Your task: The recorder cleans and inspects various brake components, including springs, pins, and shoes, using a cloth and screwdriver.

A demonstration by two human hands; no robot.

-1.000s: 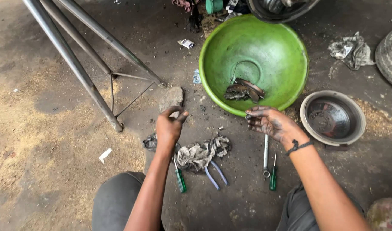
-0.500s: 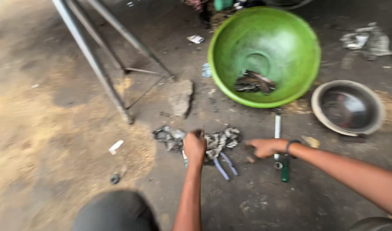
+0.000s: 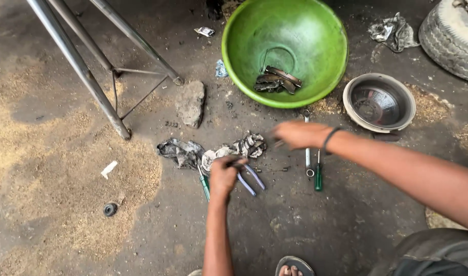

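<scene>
Beyond the right hand (image 3: 300,134), toward the top of the view, sits a large green plastic basin (image 3: 244,30), smooth and round, with dark flat metal pieces (image 3: 276,80) in its bottom. To that hand's right stands a smaller, dull metal bowl (image 3: 351,110). Between the two hands lies a crumpled grey rag (image 3: 239,148) on the stained concrete floor (image 3: 321,225). Blue-handled pliers (image 3: 252,180) lie right at the left hand (image 3: 225,174), touching its fingers; their long axis slants away toward the person's right. This hand is curled closed about the pliers' head end, and is the nearer one. The right hand is motion-blurred, fingers loosely bent, seemingly empty, though that cannot be told for certain. Beside it lie a slim metal spanner (image 3: 307,153) and a green-handled screwdriver (image 3: 319,174).
</scene>
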